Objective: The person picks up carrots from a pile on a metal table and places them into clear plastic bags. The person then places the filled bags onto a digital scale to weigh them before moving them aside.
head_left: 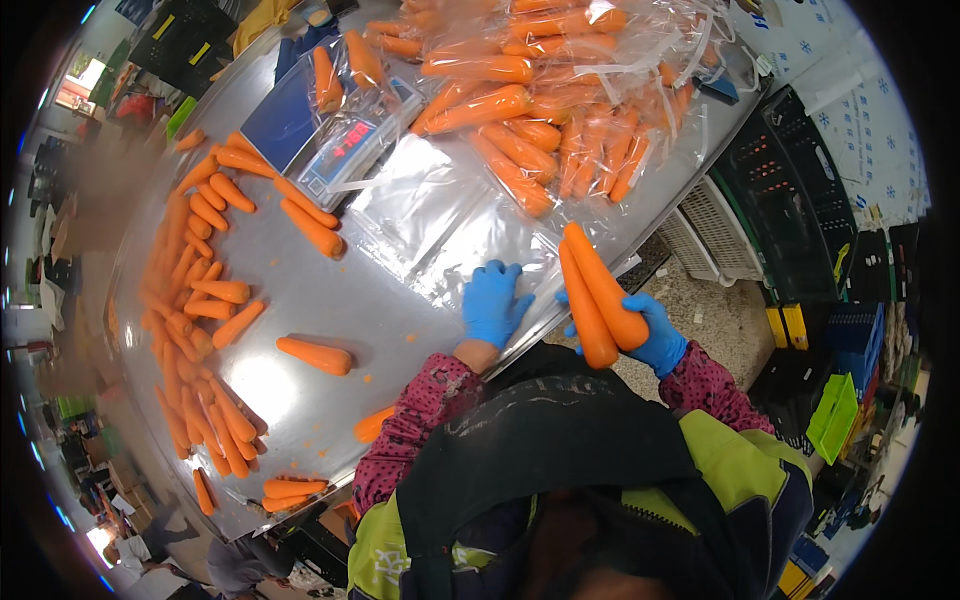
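My right hand, in a blue glove, grips two large carrots side by side just past the table's near edge. My left hand, gloved the same way, rests on flat clear plastic bags spread on the metal table; whether its fingers pinch the film is hidden. Beyond the bags, a digital scale with a lit red display carries a clear bag with carrots in it. Several filled bags of carrots are heaped to the right of the scale.
Loose carrots are piled along the table's left side, and a single carrot lies nearer me. Right of the steel table stand a dark green crate and a white plastic basket. Another person is at lower left.
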`<move>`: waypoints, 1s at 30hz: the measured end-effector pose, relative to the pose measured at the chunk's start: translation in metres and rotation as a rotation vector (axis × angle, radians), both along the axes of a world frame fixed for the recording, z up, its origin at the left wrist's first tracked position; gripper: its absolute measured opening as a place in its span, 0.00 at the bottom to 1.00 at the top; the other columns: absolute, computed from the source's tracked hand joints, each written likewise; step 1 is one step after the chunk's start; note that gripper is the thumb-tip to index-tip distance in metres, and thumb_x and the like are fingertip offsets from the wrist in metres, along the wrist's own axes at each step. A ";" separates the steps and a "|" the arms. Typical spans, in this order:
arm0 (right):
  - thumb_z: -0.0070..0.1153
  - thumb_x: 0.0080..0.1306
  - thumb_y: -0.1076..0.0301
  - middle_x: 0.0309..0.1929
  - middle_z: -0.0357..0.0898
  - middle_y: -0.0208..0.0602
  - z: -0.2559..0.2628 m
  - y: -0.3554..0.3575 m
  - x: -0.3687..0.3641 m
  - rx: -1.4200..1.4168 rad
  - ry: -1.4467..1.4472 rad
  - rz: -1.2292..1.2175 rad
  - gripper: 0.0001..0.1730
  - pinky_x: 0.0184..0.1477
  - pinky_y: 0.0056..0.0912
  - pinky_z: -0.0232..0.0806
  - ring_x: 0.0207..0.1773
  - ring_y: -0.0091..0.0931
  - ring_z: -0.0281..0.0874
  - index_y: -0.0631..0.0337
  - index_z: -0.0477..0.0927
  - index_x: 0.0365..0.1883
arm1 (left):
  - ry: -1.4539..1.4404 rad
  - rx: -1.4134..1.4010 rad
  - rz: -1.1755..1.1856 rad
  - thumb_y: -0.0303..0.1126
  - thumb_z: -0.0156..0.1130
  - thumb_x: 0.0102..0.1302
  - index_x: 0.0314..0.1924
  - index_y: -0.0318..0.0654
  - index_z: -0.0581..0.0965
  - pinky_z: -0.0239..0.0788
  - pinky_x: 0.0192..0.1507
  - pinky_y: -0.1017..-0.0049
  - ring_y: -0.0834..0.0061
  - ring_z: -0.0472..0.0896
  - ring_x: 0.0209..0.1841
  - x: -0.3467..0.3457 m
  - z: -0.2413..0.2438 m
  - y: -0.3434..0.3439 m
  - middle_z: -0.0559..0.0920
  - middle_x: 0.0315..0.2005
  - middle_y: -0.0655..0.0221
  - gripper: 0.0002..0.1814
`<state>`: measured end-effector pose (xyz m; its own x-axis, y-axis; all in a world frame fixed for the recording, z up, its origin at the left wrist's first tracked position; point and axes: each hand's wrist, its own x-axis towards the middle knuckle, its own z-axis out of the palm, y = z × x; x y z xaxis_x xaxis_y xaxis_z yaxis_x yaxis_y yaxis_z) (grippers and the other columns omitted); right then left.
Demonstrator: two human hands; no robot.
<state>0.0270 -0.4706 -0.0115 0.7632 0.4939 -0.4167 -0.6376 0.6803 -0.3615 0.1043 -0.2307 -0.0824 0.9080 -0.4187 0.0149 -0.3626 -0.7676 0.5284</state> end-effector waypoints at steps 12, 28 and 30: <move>0.54 0.66 0.53 0.66 0.70 0.60 -0.010 0.057 0.028 0.169 0.140 0.212 0.45 0.63 0.59 0.70 0.62 0.53 0.75 0.69 0.55 0.75 | 0.086 -0.533 0.552 0.35 0.70 0.61 0.31 0.41 0.84 0.72 0.42 0.66 0.67 0.79 0.38 0.028 -0.031 0.051 0.81 0.33 0.67 0.07; 0.65 0.66 0.58 0.63 0.68 0.48 0.038 0.215 0.040 -1.238 -1.006 0.097 0.46 0.67 0.39 0.62 0.64 0.38 0.69 0.66 0.56 0.75 | 0.994 -1.806 0.648 0.48 0.53 0.75 0.60 0.36 0.72 0.70 0.62 0.61 0.65 0.78 0.57 -0.067 0.060 0.157 0.78 0.55 0.60 0.25; 0.70 0.60 0.61 0.58 0.70 0.52 0.039 0.227 0.044 -1.596 -1.199 -0.320 0.45 0.61 0.41 0.64 0.60 0.42 0.70 0.65 0.63 0.71 | 1.085 -1.866 0.525 0.51 0.49 0.75 0.69 0.33 0.67 0.70 0.64 0.57 0.57 0.79 0.59 -0.071 0.067 0.178 0.78 0.60 0.53 0.33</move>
<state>0.0708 -0.2439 0.0271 0.9003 0.0861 0.4266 0.3896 -0.5964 -0.7018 0.0329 -0.0524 -0.0156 0.8344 -0.3218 -0.4475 0.4958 0.7929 0.3542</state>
